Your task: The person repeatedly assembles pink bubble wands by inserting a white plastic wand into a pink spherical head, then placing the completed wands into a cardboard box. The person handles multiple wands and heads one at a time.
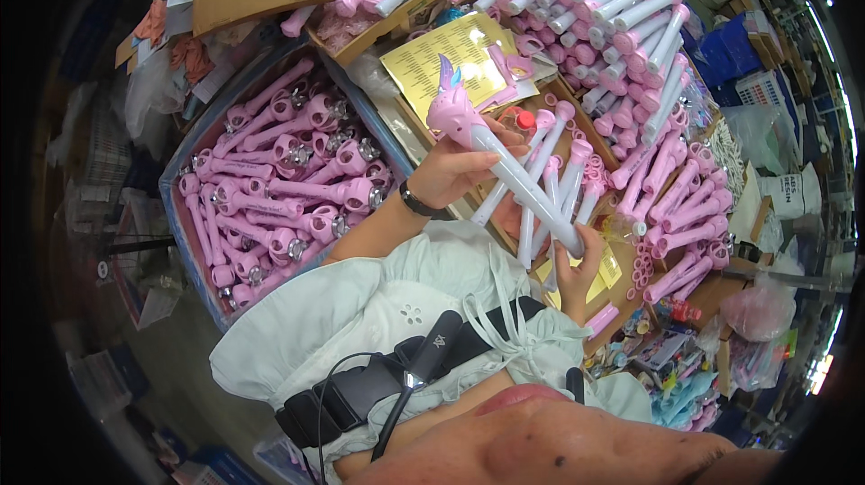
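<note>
Both hands hold one toy wand (523, 183), a white tube with a pink animal-shaped head and a blue-purple tip. My left hand (455, 170), with a black band at the wrist, is closed around the tube just below the pink head. At the other end, the fingers of my right hand (579, 269) pinch the tube. The wand slants from upper left to lower right. Beneath it, several white tubes with pink ends (570, 181) lie in a cardboard tray. A red-capped bottle (525, 121) is partly hidden behind the wand.
To the left stands a blue bin (171, 201) full of pink wand parts (270, 206). A large pile of white-and-pink tubes (604, 12) rises at the far right. Pink handles (689, 206) are heaped at the right. A yellow printed sheet (441, 62) lies beyond my hands.
</note>
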### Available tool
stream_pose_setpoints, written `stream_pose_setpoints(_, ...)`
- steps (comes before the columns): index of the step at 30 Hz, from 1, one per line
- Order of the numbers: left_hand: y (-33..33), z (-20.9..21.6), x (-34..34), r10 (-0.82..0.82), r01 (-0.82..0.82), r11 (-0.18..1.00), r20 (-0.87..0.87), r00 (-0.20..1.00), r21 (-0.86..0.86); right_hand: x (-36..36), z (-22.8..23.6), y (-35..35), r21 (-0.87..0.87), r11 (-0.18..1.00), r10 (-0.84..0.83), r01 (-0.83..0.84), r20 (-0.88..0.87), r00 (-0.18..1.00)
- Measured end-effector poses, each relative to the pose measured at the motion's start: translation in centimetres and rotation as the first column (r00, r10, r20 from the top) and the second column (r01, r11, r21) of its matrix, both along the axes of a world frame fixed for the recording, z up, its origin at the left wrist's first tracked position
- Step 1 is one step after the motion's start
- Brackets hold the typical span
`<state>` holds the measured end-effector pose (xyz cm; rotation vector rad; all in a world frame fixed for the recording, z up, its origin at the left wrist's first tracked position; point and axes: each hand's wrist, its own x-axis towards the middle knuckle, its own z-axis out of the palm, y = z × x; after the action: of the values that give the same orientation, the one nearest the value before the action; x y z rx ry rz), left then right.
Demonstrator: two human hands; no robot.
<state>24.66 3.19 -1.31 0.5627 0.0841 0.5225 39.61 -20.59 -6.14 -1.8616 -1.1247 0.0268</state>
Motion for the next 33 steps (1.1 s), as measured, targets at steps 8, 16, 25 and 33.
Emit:
stream_pose_setpoints(8, 0.3, -0.3, -0.5, -0.097, 0.091, 0.988, 0.048, 0.994, 0.124, 1.5, -0.2, 1.0, 0.115, 0.988, -0.116, 0.104, 0.104, 0.988)
stream_pose_setpoints(16, 0.9, -2.1, -1.1, -0.045, 0.078, 0.979, 0.172, 0.984, -0.19, 1.9, 0.9, 2.2, 0.244, 0.963, -0.11, 0.118, -0.044, 0.993)
stream_pose_setpoints(25, 1.6, -4.1, -1.3, 0.026, 0.035, 0.957, 0.206, 0.978, -0.287, 2.0, 2.4, 2.8, 0.357, 0.934, 0.093, 0.017, -0.287, 0.953)
stream_pose_setpoints(33, 0.5, -3.0, -1.0, 0.105, -0.11, 0.993, 0.116, 0.988, 0.035, 2.6, -1.7, 2.3, 0.182, 0.965, 0.087, 0.19, -0.902, 0.423)
